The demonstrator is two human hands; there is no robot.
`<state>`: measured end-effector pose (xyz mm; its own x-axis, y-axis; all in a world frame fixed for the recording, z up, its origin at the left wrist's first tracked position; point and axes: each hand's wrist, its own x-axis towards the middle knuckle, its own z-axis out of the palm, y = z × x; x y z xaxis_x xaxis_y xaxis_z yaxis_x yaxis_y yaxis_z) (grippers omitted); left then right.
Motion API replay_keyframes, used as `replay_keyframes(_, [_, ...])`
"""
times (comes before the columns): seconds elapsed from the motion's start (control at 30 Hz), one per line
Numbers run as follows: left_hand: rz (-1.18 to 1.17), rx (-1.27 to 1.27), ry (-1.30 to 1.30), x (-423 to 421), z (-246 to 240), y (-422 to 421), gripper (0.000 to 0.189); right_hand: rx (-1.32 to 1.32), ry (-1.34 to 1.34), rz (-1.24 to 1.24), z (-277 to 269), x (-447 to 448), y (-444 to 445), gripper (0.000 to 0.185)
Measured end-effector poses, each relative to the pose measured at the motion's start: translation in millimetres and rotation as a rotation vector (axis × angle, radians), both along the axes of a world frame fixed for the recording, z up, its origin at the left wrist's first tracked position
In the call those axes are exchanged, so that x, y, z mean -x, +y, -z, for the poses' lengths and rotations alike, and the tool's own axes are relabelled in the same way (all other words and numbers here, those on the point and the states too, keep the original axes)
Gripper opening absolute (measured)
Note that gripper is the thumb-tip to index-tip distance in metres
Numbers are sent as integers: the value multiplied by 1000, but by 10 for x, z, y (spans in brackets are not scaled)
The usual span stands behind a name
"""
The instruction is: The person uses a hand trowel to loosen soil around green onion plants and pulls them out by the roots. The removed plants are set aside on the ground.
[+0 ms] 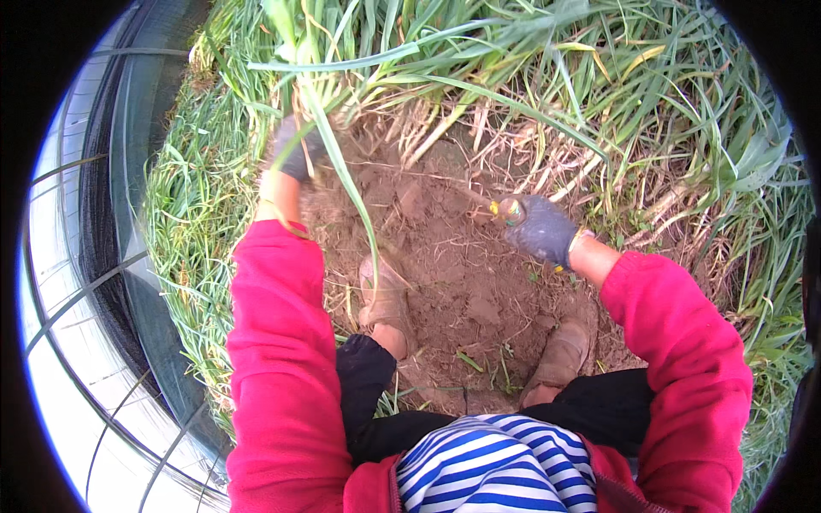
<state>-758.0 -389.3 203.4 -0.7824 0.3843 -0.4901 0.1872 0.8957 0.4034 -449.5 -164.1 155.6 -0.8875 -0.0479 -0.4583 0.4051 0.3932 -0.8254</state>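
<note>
My left hand [298,147], in a dark grey glove, is closed around the base of a bunch of long-leaved green plants [301,83] at the upper left. One long leaf hangs from it across the bare soil. My right hand [539,227], also gloved, is closed on the handle of a tool [511,208] with yellow and green on its end; a thin shaft seems to run from it to the upper left. The tool's far end cannot be made out. Brown soil [455,256] with loose roots lies between my hands.
Dense leafy plants [641,83] with pale stems stand and lean along the top and right. My brown shoes [385,295] are planted in the soil. At the left, beyond a strip of plants, runs a curved plastic-covered wall [70,256] with ribs and dark netting.
</note>
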Motion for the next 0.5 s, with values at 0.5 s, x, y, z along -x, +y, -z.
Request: replay_keyframes(0.5, [76, -182, 92, -581, 1510, 537, 49, -46, -194, 81, -159, 635, -581, 25])
